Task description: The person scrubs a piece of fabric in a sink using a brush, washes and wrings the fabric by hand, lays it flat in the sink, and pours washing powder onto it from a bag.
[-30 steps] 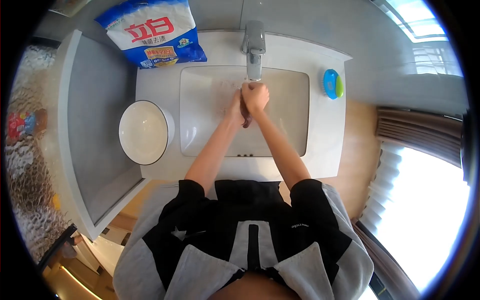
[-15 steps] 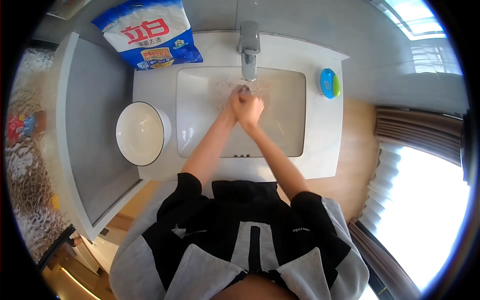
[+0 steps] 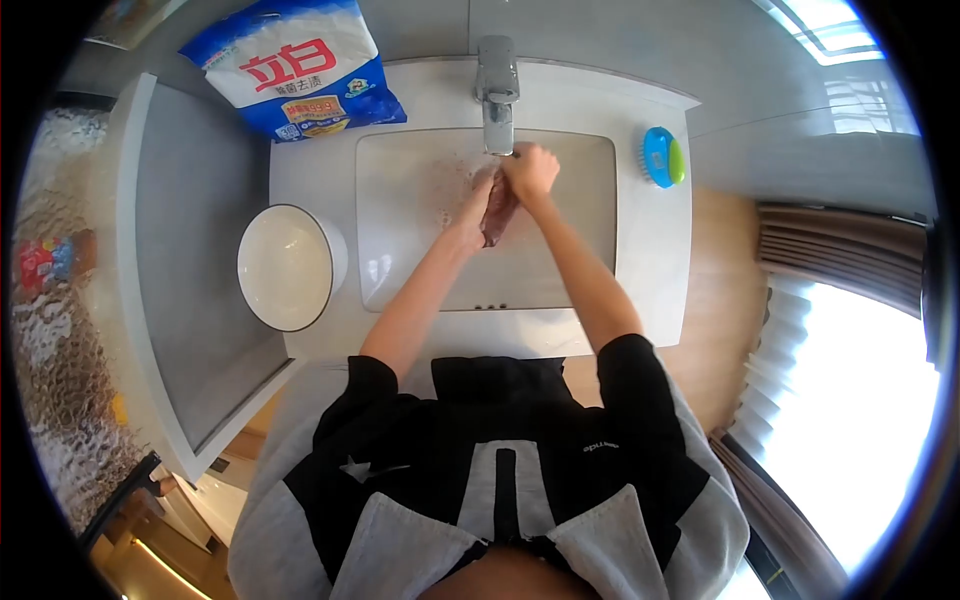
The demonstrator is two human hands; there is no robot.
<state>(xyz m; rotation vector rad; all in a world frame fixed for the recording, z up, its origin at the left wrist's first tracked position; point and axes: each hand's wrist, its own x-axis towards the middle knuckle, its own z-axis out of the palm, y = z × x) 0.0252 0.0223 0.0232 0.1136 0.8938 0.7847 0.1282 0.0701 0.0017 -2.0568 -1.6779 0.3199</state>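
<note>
A dark reddish-brown cloth (image 3: pixel 499 208), bunched and wet-looking, hangs between my hands over the white sink (image 3: pixel 560 280). My left hand (image 3: pixel 476 212) holds it along its left side, fingers partly hidden behind it. Just below the faucet (image 3: pixel 498 95), my right hand (image 3: pixel 533 172) is closed around the cloth's upper end. Reddish spots and murky water show in the basin left of the hands. What kind of cloth it is cannot be made out.
A blue and white detergent bag (image 3: pixel 300 70) stands at the counter's back left. A white bowl with a dark rim (image 3: pixel 287 268) sits left of the sink. A blue and green scrub brush (image 3: pixel 662 157) lies on the right. Curtains (image 3: pixel 840 260) hang further right.
My hands were pressed together under the faucet. Now they are apart, the right one further right and up, and the cloth shows stretched downward between them.
</note>
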